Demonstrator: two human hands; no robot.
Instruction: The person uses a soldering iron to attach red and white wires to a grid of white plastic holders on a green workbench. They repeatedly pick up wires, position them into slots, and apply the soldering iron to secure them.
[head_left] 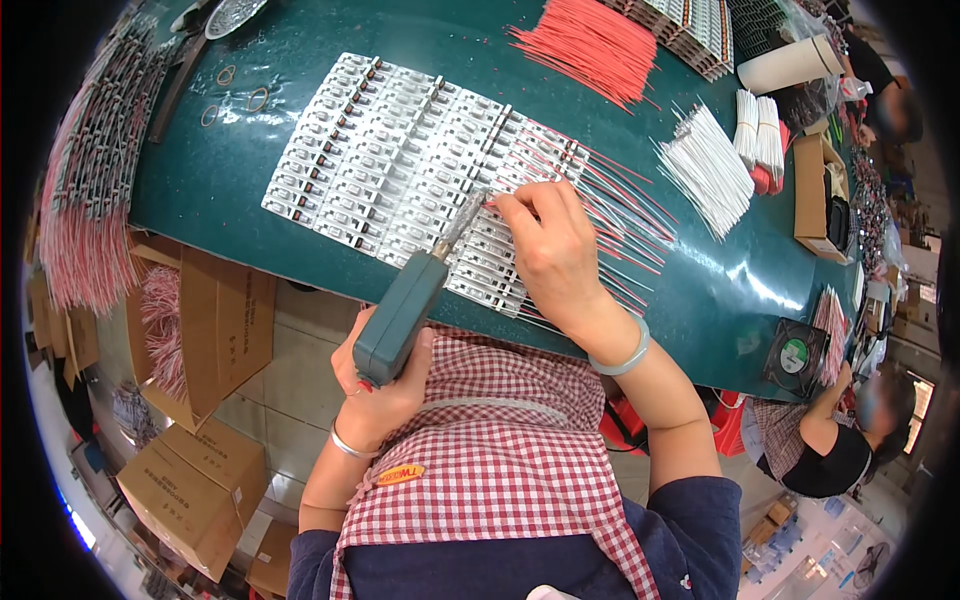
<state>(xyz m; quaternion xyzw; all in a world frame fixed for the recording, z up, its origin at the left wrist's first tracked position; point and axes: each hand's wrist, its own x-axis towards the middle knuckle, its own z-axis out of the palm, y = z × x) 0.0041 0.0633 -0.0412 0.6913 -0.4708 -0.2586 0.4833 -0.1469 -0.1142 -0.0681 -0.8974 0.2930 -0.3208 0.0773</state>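
My left hand is wrapped round the handle of a dark green soldering gun. Its metal tip reaches up to a panel of small white parts lying on the table. Close by that tip, my right hand pinches the end of a thin red wire over the panel. Red and white wires fan out to the right from the panel's right-hand rows, partly beneath my right hand. Whether the tip touches the wire is too small to tell.
On the green table lie piles of red wires and white wires. Wired strips hang at the left edge. Cardboard boxes stand below left. A solder spool sits right, near another person.
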